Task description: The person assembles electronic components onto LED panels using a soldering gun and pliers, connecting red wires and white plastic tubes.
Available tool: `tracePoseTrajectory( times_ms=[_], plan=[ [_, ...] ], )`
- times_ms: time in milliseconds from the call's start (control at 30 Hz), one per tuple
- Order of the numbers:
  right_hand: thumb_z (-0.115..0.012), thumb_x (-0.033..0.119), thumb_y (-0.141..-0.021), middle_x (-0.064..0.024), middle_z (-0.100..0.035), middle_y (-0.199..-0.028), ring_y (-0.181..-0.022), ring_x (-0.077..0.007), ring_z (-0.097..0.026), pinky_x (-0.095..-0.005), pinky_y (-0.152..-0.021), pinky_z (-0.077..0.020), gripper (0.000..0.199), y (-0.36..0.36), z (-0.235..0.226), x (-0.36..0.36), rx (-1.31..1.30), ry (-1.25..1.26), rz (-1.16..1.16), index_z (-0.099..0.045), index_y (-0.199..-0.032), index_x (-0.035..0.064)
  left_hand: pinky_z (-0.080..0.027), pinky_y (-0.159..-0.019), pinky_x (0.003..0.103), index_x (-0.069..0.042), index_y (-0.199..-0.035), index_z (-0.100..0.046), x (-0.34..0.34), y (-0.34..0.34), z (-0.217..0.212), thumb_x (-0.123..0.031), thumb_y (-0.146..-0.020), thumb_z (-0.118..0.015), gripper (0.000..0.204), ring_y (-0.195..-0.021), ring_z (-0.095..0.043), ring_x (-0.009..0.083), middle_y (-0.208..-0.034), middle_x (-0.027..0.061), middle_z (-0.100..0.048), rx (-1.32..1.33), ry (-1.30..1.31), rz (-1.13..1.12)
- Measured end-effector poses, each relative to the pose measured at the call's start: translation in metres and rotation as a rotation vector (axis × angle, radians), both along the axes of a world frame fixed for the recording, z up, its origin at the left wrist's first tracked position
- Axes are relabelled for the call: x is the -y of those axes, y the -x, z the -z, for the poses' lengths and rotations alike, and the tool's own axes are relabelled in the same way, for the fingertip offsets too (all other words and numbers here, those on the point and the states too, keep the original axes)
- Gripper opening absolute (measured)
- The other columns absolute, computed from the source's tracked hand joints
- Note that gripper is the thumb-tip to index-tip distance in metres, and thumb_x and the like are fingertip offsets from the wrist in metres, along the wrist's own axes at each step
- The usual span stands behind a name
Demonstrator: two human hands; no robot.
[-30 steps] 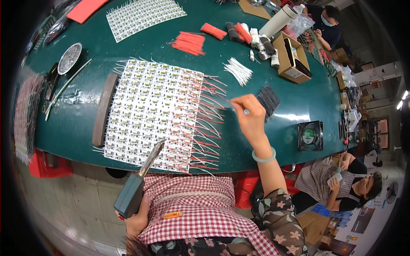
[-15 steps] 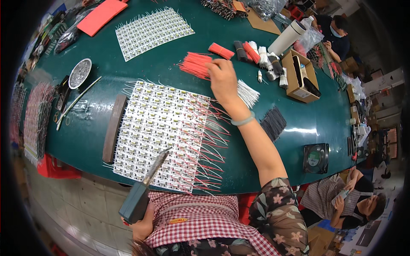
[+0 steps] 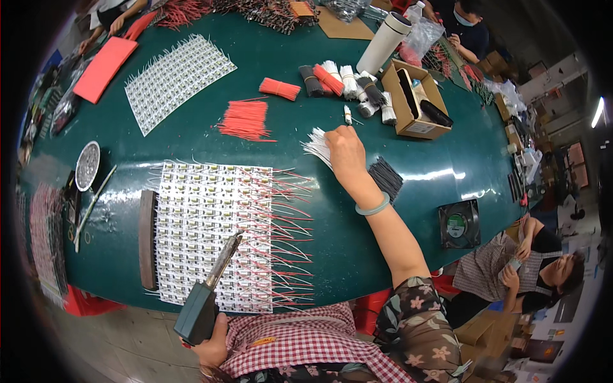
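My left hand (image 3: pixel 214 348) is wrapped around the dark green handle of a soldering gun (image 3: pixel 196 314), whose long metal tip points up over a white panel of small circuit boards (image 3: pixel 195 236). Red and white wires (image 3: pixel 290 239) stick out from the panel's right edge. Reaching across the table, my right hand (image 3: pixel 347 156) is closed at a loose pile of white wires (image 3: pixel 317 147); its fingertips, and anything between them, are hidden. Left of that pile lies a stack of cut red wires (image 3: pixel 245 120), and black wires (image 3: pixel 385 175) lie just right of my wrist.
A dark bar (image 3: pixel 148 239) lies along the panel's left edge, near a bowl of grey material (image 3: pixel 87 166). Farther back are another board panel (image 3: pixel 179 83), bundled wires (image 3: pixel 331 81), a bottle (image 3: pixel 383 43) and a cardboard box (image 3: pixel 415 121). A black fan (image 3: pixel 459 223) stands right. Other people sit nearby.
My right hand has gone from the red wires to the white pile on their right. The soldering gun stays over the panel in my left hand. The whole view has shifted and turned.
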State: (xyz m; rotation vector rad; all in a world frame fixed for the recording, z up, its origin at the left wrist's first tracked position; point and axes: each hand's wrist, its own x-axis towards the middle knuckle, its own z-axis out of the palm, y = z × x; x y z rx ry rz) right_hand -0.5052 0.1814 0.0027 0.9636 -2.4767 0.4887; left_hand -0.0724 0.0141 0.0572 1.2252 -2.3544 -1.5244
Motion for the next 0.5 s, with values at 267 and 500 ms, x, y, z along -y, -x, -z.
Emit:
tracePoseTrajectory(
  times_ms=[267,500],
  plan=[
    [-0.060,-0.006,-0.076,-0.0128,-0.060,-0.087,-0.090,-0.0308,-0.059,-0.0407,-0.078,-0.0517,0.014,0.002,0.001,0.000,0.092,0.057,-0.007,-0.068,-0.084,0.0014,-0.053,-0.082,0.035,0.004,-0.119,-0.064,-0.003,0.008,-0.006,-0.011,-0.087,-0.075,0.037,-0.095,-0.067,0.0221,-0.108,0.0142,-0.069,0.072,-0.147,-0.206],
    [-0.057,-0.005,-0.079,-0.0163,-0.057,-0.092,-0.090,-0.0341,-0.057,-0.0426,-0.076,-0.0499,0.017,-0.001,-0.012,0.009,0.046,0.079,-0.040,-0.064,-0.093,0.0005,-0.040,-0.049,0.026,0.006,-0.120,-0.057,0.012,0.009,0.013,0.009,-0.082,-0.066,0.039,-0.058,-0.052,0.0113,-0.093,0.0119,-0.062,-0.424,0.014,-0.274]
  ],
)
